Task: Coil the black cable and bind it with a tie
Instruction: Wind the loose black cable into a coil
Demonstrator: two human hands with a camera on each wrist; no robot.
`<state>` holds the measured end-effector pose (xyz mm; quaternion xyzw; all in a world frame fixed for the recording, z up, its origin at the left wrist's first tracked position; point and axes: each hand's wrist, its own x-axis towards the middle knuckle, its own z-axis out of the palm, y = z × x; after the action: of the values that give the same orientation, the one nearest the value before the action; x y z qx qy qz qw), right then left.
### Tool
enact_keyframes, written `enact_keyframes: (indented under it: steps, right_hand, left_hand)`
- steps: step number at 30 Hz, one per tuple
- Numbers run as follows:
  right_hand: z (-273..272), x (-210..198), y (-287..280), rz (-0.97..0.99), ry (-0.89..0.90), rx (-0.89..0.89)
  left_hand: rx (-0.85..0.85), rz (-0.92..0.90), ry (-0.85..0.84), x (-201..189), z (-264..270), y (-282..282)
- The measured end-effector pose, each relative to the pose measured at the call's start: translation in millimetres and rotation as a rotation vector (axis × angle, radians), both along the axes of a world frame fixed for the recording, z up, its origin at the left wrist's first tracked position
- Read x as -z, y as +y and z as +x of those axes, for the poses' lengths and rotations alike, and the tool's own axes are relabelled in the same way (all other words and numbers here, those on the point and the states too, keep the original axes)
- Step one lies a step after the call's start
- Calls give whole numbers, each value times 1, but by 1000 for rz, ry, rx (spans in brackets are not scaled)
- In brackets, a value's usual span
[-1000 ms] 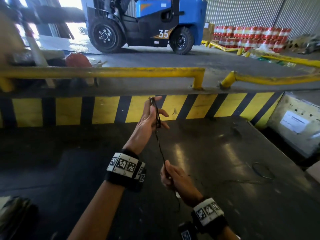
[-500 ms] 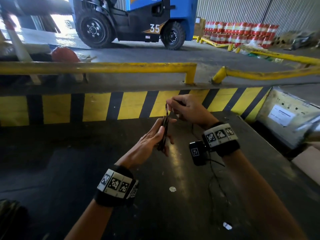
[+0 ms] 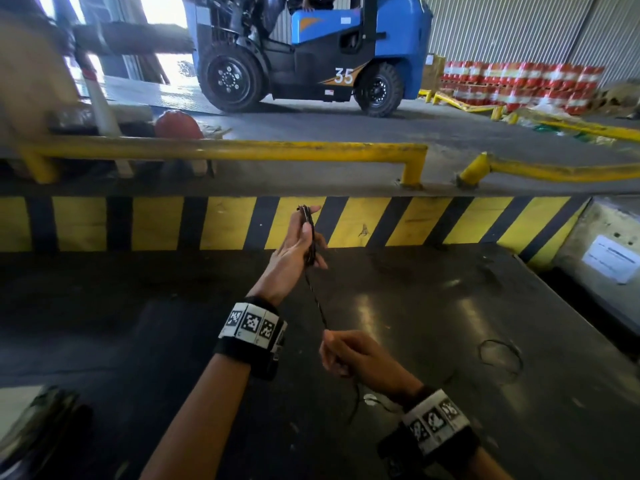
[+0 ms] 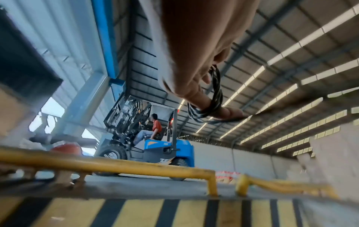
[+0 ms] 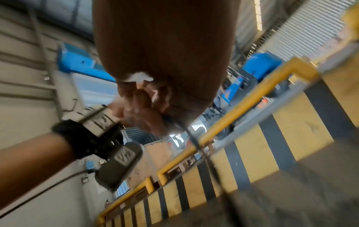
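Observation:
In the head view my left hand (image 3: pixel 304 235) is raised in front of the striped kerb and holds a small coil of black cable (image 3: pixel 309 244) upright. The left wrist view shows several loops of the cable (image 4: pixel 213 98) wound round the fingers (image 4: pixel 196 95). One taut strand (image 3: pixel 317 301) runs down from the coil to my right hand (image 3: pixel 341 358), which grips it low and close to me. Below that hand the cable trails onto the dark table (image 3: pixel 450 323). In the right wrist view the fingers (image 5: pixel 141 110) are curled round the blurred strand (image 5: pixel 202 149). A thin dark loop (image 3: pixel 500 356) lies on the table to the right.
A yellow-and-black striped kerb (image 3: pixel 374 223) and a yellow rail (image 3: pixel 242 150) bound the table's far side. Beyond them is a blue forklift (image 3: pixel 329 50) with a driver. A grey labelled box (image 3: pixel 609 261) stands at the right and a dark object (image 3: pixel 34 431) at the near left.
My right hand has come down from the top of the coil towards me, drawing a strand taut. My left hand has lifted the coil a little.

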<state>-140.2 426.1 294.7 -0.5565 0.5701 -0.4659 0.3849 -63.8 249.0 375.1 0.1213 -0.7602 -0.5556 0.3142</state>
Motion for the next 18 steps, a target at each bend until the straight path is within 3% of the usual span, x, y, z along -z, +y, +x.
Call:
enact_keyframes:
  steps: [4, 11, 14, 18]
  right_hand:
    - [-19, -55, 14, -95, 352, 61]
    - [-75, -129, -17, -318, 613, 270]
    - [-90, -125, -40, -294, 593, 276]
    - [-85, -80, -54, -242, 265, 249]
  left_hand:
    - [-62, -160, -246, 23, 5, -14]
    - [221, -88, -306, 48, 18, 36]
    - [358, -24, -243, 37, 27, 57]
    - [381, 184, -60, 11, 36, 66]
